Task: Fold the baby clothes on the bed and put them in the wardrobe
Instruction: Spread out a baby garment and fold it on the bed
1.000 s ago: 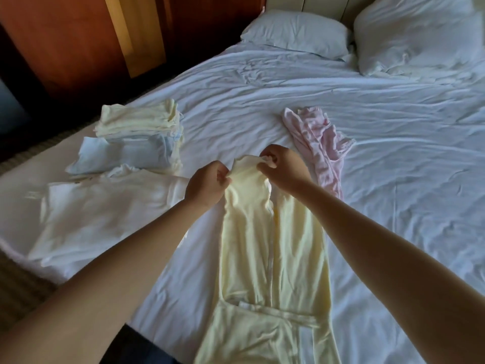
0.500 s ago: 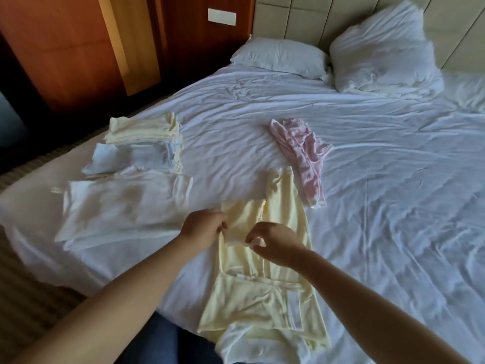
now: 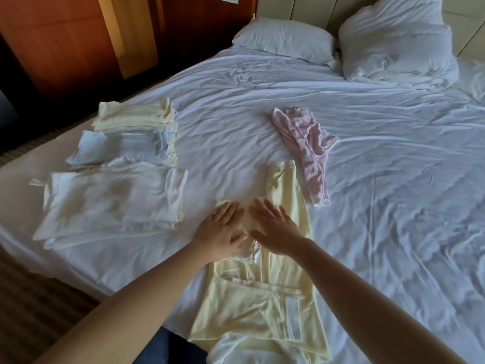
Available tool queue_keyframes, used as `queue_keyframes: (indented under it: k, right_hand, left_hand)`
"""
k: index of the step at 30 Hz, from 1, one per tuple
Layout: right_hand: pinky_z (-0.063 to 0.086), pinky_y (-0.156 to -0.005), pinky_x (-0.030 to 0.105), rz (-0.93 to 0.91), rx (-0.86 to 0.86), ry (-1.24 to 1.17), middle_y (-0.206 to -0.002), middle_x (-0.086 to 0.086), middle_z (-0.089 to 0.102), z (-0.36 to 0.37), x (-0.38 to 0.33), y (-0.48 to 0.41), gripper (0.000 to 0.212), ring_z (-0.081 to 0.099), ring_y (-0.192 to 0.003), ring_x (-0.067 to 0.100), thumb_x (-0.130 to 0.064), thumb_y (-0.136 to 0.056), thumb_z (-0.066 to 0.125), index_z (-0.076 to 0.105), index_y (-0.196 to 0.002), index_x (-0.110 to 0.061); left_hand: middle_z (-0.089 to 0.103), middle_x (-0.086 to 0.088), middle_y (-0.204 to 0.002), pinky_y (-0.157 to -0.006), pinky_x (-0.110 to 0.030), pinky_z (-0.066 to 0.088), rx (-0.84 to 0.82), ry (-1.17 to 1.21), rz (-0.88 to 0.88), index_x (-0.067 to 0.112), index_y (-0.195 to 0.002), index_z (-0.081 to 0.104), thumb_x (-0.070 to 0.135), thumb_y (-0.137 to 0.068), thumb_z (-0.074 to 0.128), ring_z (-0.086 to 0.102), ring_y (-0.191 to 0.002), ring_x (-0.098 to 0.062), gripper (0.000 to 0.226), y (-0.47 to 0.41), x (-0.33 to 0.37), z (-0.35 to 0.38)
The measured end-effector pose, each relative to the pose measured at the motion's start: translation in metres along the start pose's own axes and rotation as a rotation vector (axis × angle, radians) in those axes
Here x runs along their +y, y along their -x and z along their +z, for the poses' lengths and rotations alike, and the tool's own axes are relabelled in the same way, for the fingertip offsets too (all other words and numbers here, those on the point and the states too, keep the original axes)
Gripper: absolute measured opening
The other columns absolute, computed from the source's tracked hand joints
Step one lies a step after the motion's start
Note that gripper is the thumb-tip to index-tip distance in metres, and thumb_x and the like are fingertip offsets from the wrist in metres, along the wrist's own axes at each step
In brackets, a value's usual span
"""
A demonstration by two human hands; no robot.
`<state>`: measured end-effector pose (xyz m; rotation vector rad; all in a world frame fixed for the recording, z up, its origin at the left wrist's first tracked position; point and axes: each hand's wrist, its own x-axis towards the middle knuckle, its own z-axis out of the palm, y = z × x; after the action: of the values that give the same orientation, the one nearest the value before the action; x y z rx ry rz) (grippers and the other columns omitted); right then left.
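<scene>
Two palms press flat on a yellow baby suit (image 3: 265, 306): the left hand (image 3: 223, 227) and the right hand (image 3: 275, 229) lie side by side near its middle. Each grip is spread, with the fingers straight and a little apart, and neither pinches the cloth. The suit is soft, thin knit in a pale buttery colour. It lies lengthwise at the near edge of the bed (image 3: 393, 179), and one narrow limb reaches away from the hands. A white trim band crosses its lower part, and a white layer shows at its near end.

Just beyond that limb lies a pink garment (image 3: 304, 143), ribbed, crumpled and unfolded. To the left a white garment (image 3: 112, 203) lies folded into a broad flat rectangle. Behind it, a stack (image 3: 136, 127) of folded pieces in cream and light blue sits squarely. The sheet is white and heavily creased. Two plump white pillows (image 3: 283, 39) rest at the head, and reddish wood panels (image 3: 65, 48) stand on the far left.
</scene>
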<state>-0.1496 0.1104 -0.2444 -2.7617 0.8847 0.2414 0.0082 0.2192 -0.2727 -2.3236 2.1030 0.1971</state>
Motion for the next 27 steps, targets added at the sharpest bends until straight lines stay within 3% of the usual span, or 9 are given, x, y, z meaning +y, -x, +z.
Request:
queue_keyframes:
  k: [3, 5, 8, 10, 13, 16, 21, 27]
  right_hand:
    - [-0.008, -0.120, 0.042, 0.028, -0.061, -0.026, -0.160, -0.008, -0.021, 0.014, 0.003, -0.007, 0.072, -0.022, -0.147, 0.014, -0.051, -0.098, 0.035, -0.004, -0.155, -0.032]
    - [-0.003, -0.121, 0.043, 0.008, -0.047, -0.043, -0.162, -0.009, -0.013, 0.015, 0.006, -0.010, 0.070, -0.014, -0.149, 0.014, -0.052, -0.097, 0.035, 0.002, -0.155, -0.033]
    - [0.030, -0.110, 0.034, -0.048, 0.182, -0.170, -0.154, -0.009, 0.036, -0.003, 0.017, -0.011, 0.056, 0.035, -0.140, 0.017, -0.053, -0.092, 0.033, 0.044, -0.143, -0.033]
    - [0.044, -0.093, 0.030, -0.030, 0.349, -0.259, -0.134, -0.008, 0.059, -0.021, 0.028, -0.015, 0.043, 0.054, -0.123, 0.017, -0.040, -0.092, 0.040, 0.061, -0.128, -0.029]
    - [0.047, -0.088, 0.032, 0.064, 0.415, -0.216, -0.126, -0.006, 0.064, -0.045, 0.054, -0.032, 0.035, 0.054, -0.120, 0.017, -0.019, -0.092, 0.050, 0.064, -0.123, -0.027]
    - [0.047, -0.092, 0.035, 0.174, 0.403, -0.193, -0.126, -0.004, 0.064, -0.059, 0.080, -0.055, 0.036, 0.052, -0.121, 0.018, -0.022, -0.093, 0.048, 0.061, -0.125, -0.033]
    - [0.042, -0.099, 0.037, 0.184, 0.361, -0.199, -0.137, -0.001, 0.055, -0.074, 0.107, -0.104, 0.040, 0.042, -0.132, 0.020, -0.028, -0.096, 0.051, 0.053, -0.135, -0.026]
    - [0.037, -0.103, 0.041, 0.248, 0.184, -0.131, -0.143, 0.009, 0.046, -0.066, 0.115, -0.149, 0.057, 0.036, -0.136, 0.029, -0.042, -0.093, 0.054, 0.040, -0.143, -0.020]
  left_hand:
    - [-0.006, -0.004, -0.164, -0.123, -0.036, -0.002, -0.005, -0.046, -0.053, 0.014, -0.156, -0.002, 0.068, -0.073, -0.013, -0.006, -0.151, -0.019, 0.099, -0.003, -0.002, 0.009]
    - [0.014, -0.006, -0.163, -0.121, -0.036, 0.012, 0.032, -0.058, -0.055, 0.014, -0.155, 0.017, 0.067, -0.073, -0.005, 0.013, -0.150, -0.022, 0.100, -0.008, 0.000, 0.001]
    - [0.054, -0.001, -0.137, -0.101, -0.034, 0.037, 0.118, 0.038, -0.081, 0.021, -0.133, 0.055, 0.058, -0.081, 0.023, 0.047, -0.126, -0.023, 0.071, -0.023, -0.002, -0.021]
    - [0.060, 0.002, -0.122, -0.092, -0.034, 0.043, 0.168, 0.121, -0.103, 0.023, -0.120, 0.063, 0.042, -0.089, 0.046, 0.054, -0.114, -0.022, 0.040, -0.036, -0.005, -0.031]
    - [0.063, 0.003, -0.114, -0.087, -0.034, 0.045, 0.287, 0.275, -0.095, 0.023, -0.114, 0.066, 0.030, -0.093, 0.056, 0.058, -0.107, -0.021, 0.025, -0.060, 0.002, -0.037]
    - [0.063, 0.003, -0.116, -0.089, -0.036, 0.045, 0.289, 0.333, -0.037, 0.023, -0.118, 0.064, 0.029, -0.096, 0.053, 0.057, -0.107, -0.020, 0.026, -0.083, 0.019, -0.035]
    - [0.061, 0.005, -0.092, -0.076, -0.037, 0.047, 0.359, 0.340, -0.029, 0.023, -0.097, 0.062, 0.037, -0.091, 0.052, 0.058, -0.087, -0.020, 0.018, -0.108, 0.023, -0.006]
    - [0.058, 0.012, -0.086, -0.075, -0.029, 0.045, 0.492, 0.462, -0.024, 0.026, -0.093, 0.063, 0.037, -0.085, 0.060, 0.056, -0.081, -0.012, 0.014, -0.116, 0.015, 0.016]
